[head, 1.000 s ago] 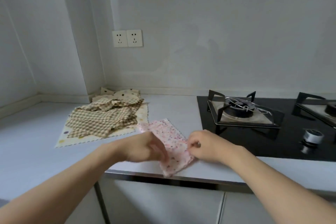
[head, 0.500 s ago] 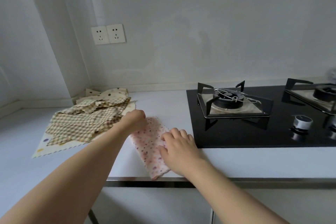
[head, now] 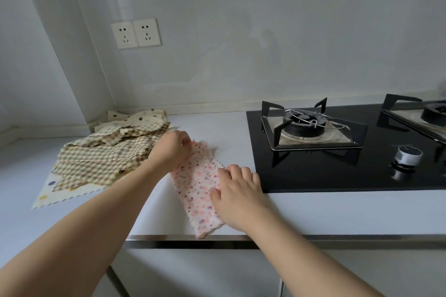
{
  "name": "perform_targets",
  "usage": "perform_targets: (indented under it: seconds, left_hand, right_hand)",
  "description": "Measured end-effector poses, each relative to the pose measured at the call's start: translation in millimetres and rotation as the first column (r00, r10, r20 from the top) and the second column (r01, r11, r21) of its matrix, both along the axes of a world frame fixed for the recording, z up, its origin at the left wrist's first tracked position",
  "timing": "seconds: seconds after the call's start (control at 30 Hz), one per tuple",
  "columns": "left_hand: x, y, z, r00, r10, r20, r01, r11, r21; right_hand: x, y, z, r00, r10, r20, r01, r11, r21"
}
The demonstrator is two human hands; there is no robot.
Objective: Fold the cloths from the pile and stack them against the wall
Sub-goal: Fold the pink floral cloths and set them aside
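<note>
Step in hand, by judgement: the next fold of the pink cloth (head: 196, 183), which lies as a long strip on the bench (head: 337, 210) near its front edge, between the pile (head: 108, 152) and the hob (head: 350, 149).

Left hand (head: 171, 149): fingers curled on the strip's far end, pinching it. Right hand (head: 235, 196): fingers fairly straight and spread, pressing the near half flat.

Recommended practice: keep the right palm down as an anchor; lift the far end only slightly and carry it straight toward the near end. Match the scalloped edges before creasing, then smooth outward from the fold line. The near end overhangs the bench edge slightly; draw the cloth inward or it may slide off.

Count: one pink cloth in work. The pile holds several checked cloths and at least two dotted ones; exact number cannot be told, as they overlap. No folded stack shows against the wall. Burners (head: 304, 123): two in view, one cut off at the frame edge. Knob (head: 409, 155): one clearly seen. Sockets (head: 135, 34): two.
</note>
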State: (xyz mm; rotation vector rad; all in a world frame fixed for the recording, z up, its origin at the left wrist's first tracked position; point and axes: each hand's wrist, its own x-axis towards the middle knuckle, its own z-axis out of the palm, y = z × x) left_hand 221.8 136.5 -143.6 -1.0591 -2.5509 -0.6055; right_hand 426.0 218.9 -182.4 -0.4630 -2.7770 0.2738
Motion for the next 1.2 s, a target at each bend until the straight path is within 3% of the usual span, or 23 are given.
perform_targets:
  seconds: [0.17,0.33,0.47,0.6,0.77,1.2]
  left_hand:
    - [2,5,-3,0.995,0.061,-0.081,-0.056,0.996,0.064]
    - [5,15,6,0.994,0.109,0.002,-0.109,0.993,-0.035]
    - [-2,21,-4,0.997,0.031,0.066,-0.032,0.999,0.023]
    - [-8,25,-18,0.995,0.024,0.101,-0.018,0.998,-0.058]
    - [-7,25,-28,0.999,0.046,0.005,-0.045,0.987,-0.153]
    - [-16,35,-23,1.0,0.02,0.019,-0.011,0.923,-0.386]
  right_hand:
    - [1,-1,1,0.999,-0.036,-0.026,0.035,0.999,-0.016]
    - [2,-1,2,0.998,-0.006,-0.063,0.005,1.0,-0.03]
    - [4,-1,2,0.996,0.026,-0.085,-0.028,0.999,-0.025]
    - [6,-1,1,0.994,0.052,-0.098,-0.054,0.998,-0.015]
    - [6,0,-1,0.991,0.101,-0.082,-0.103,0.995,-0.011]
    - [2,-1,-3,1.0,-0.007,-0.026,0.007,1.0,0.021]
